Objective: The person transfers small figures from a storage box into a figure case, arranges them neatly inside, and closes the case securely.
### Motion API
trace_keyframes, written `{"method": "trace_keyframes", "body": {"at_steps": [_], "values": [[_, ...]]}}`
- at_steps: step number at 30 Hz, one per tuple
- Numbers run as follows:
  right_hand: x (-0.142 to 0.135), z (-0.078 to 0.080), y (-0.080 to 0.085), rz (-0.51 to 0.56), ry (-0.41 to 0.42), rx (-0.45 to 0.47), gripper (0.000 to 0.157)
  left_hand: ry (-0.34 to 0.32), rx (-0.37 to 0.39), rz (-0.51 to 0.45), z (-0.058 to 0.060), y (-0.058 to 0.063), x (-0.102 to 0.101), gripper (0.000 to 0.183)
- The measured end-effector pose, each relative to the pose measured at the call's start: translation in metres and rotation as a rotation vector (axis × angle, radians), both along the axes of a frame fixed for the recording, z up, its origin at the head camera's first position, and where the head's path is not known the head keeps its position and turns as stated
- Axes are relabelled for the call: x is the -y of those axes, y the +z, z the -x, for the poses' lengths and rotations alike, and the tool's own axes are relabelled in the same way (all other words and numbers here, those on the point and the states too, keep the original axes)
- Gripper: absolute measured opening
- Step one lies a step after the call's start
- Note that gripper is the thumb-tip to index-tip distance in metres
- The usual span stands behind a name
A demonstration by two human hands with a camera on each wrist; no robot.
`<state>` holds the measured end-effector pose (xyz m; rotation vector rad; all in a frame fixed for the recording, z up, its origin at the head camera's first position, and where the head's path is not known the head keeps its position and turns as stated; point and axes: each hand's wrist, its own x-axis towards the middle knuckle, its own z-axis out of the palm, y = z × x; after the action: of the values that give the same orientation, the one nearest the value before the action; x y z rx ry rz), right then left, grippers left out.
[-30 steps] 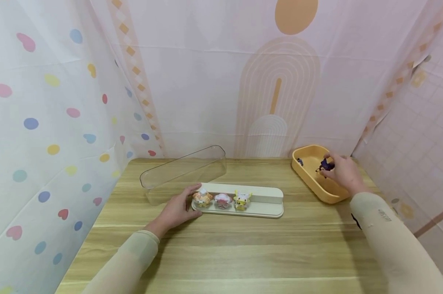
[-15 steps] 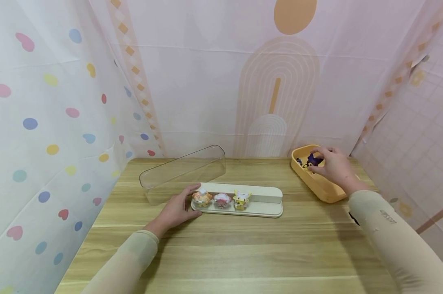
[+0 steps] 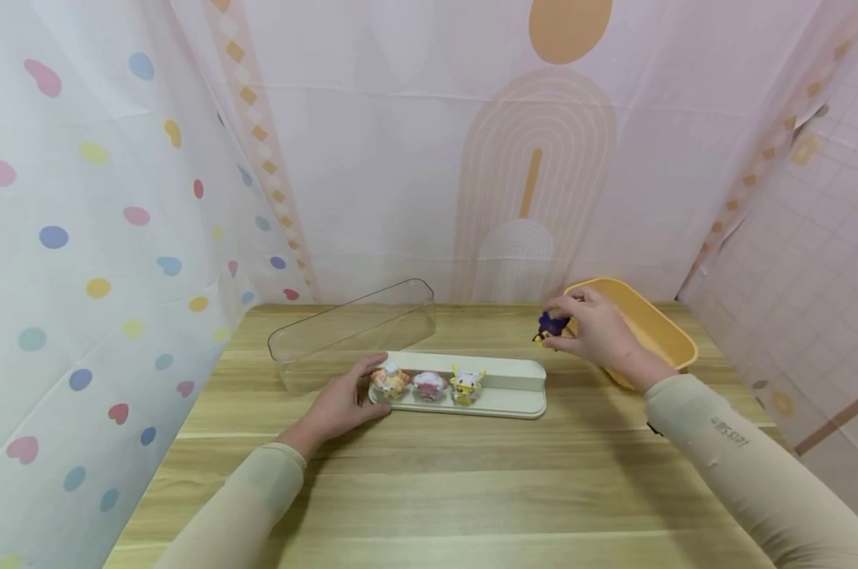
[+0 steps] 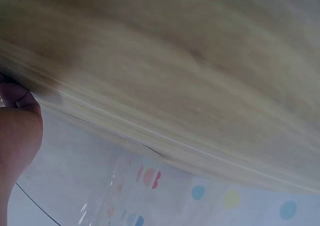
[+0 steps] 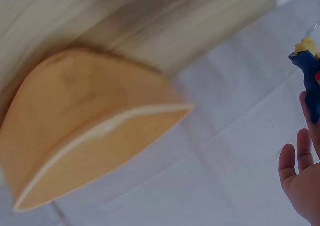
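On the table lies a cream display base [image 3: 507,401] with a raised step along its back. Three toy figurines stand on it: an orange one [image 3: 390,381] at the left, a pink-and-white one [image 3: 429,386], then a yellow-and-white one [image 3: 466,385]. My left hand [image 3: 338,407] holds the base's left end, thumb at the front edge and fingers at the back. Between thumb and fingers of my right hand [image 3: 603,333] is a dark purple figurine with yellow parts [image 3: 553,324], held above the table right of the base. The right wrist view shows this figurine [image 5: 311,81] partly cut off.
A yellow bin [image 3: 660,328] stands at the right rear, its left part hidden by my right hand. Behind the base, toward the left, rests a long clear cover [image 3: 361,328]. Patterned curtains [image 3: 372,158] close off the table's back and sides.
My right hand has lifted the purple figurine out of the yellow bin and carried it left, past the bin's rim. The left hand stays at the base.
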<state>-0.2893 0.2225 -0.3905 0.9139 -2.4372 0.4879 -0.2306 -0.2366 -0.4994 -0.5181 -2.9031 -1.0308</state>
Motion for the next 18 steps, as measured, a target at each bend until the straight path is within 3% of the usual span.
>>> {"method": "trace_keyframes", "body": {"at_steps": [12, 18], "values": [[0.047, -0.027, -0.016, -0.058, 0.086, 0.116, 0.051, 0.011, 0.014, 0.000, 0.000, 0.002, 0.002, 0.091], [0.057, -0.031, -0.028, -0.106, 0.090, 0.085, 0.051, 0.009, 0.015, 0.005, 0.000, 0.000, 0.000, 0.091]]}}
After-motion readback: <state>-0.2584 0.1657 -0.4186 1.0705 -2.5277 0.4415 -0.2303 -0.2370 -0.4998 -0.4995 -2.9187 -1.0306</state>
